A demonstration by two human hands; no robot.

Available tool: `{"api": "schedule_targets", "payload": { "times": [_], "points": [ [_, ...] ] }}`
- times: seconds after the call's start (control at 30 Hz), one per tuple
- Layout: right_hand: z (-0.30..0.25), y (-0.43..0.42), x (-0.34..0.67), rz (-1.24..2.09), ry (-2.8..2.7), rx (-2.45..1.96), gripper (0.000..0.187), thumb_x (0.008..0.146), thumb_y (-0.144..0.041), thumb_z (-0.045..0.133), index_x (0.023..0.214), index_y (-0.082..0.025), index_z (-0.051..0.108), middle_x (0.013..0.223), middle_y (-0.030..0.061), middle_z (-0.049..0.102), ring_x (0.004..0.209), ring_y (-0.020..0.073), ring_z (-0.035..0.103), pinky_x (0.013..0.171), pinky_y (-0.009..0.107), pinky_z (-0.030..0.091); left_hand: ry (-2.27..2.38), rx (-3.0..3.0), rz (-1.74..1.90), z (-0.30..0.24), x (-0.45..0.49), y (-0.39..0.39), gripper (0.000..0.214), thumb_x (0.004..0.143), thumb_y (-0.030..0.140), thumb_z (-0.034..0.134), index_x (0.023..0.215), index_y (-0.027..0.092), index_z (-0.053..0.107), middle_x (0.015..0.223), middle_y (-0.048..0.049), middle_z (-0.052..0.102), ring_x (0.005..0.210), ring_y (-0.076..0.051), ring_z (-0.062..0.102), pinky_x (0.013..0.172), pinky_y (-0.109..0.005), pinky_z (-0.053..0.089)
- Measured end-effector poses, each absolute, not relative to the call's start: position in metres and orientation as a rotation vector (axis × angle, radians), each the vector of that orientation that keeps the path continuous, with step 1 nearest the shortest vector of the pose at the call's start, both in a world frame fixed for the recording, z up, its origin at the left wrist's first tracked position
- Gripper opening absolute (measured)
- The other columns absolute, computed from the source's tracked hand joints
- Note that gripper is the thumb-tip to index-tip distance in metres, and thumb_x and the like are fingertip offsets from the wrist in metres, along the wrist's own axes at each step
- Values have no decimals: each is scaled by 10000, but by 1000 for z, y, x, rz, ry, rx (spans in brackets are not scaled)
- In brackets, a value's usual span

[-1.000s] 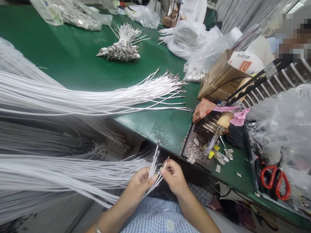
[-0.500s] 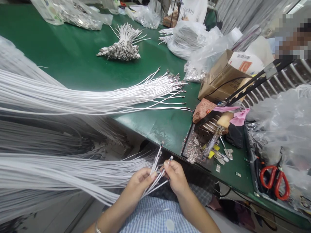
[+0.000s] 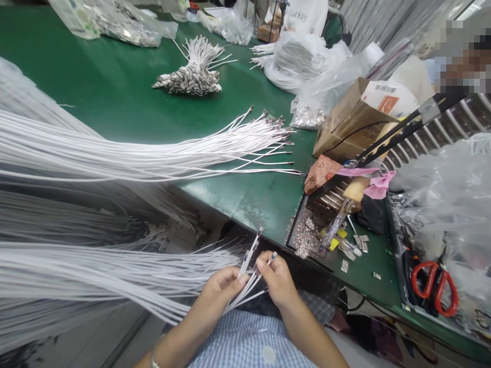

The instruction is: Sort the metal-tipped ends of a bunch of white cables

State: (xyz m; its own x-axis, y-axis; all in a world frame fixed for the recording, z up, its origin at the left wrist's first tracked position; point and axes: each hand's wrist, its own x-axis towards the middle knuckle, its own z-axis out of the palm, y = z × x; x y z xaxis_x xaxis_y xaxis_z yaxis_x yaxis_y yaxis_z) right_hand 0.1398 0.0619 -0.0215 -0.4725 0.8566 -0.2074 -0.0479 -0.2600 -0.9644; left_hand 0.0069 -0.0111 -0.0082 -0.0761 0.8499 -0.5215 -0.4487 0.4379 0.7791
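We are holding a small cluster of thin white wires [image 3: 245, 283] just in front of our lap, below the near edge of the green counter [image 3: 115, 92]. Our left hand [image 3: 220, 289] is pinching the cluster between thumb and fingers, with the wire ends fanning up and to the right. Our right hand [image 3: 276, 278] is closing thumb and forefinger on one wire near its tip, which seems to be carrying a small metal terminal, though it is too small for us to be telling for sure. The two hands are sitting just beside each other, almost touching. The wires we are gripping are running off to the left into a thick, blurred sheaf of white wires [image 3: 76, 276] that is hanging beside the counter. Up on the counter, another long bundle of white wires [image 3: 153, 153] is lying with its metal-tipped ends pointing right. Past those tips, a brown brick-like block [image 3: 321, 171] is resting near a soldering iron [image 3: 343, 207] that is leaning over a dark tray of metal scraps [image 3: 307, 232]. A cardboard box [image 3: 351, 122] is standing behind the block. Red-handled scissors [image 3: 433, 286] are lying at the far right, well apart from our hands. Farther back, a tied bunch of short tipped wires [image 3: 192, 76] is lying on the counter near clear plastic bags [image 3: 307, 56].
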Motion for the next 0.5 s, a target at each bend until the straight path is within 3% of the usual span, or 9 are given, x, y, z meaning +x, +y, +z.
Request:
{"api": "schedule_targets", "payload": {
  "times": [0.17,0.33,0.5],
  "points": [
    [-23,63,139,1856,-1297,-1046,316,801,-405,565,624,-156,483,552,-41,419,496,84,352,505,211,303,1272,498,1080,-11,6,-12,263,760,408,613,702,153,644,615,13,553,609,-134,451,594,-229,343],
    [-17,65,138,1838,-1314,-1001,264,784,-416,586,793,-153,586,679,5,528,595,118,452,579,233,366,1311,602,1013,-8,6,-13,329,770,458,574,673,152,648,514,41,441,518,-115,362,518,-227,271],
    [-15,64,140,1741,-1405,-991,287,799,-410,568,668,-157,531,611,-14,472,557,110,406,552,230,339,1306,577,1022,-7,7,-14,312,770,449,572,706,155,654,500,39,447,522,-129,387,533,-235,293]
  ]
}}
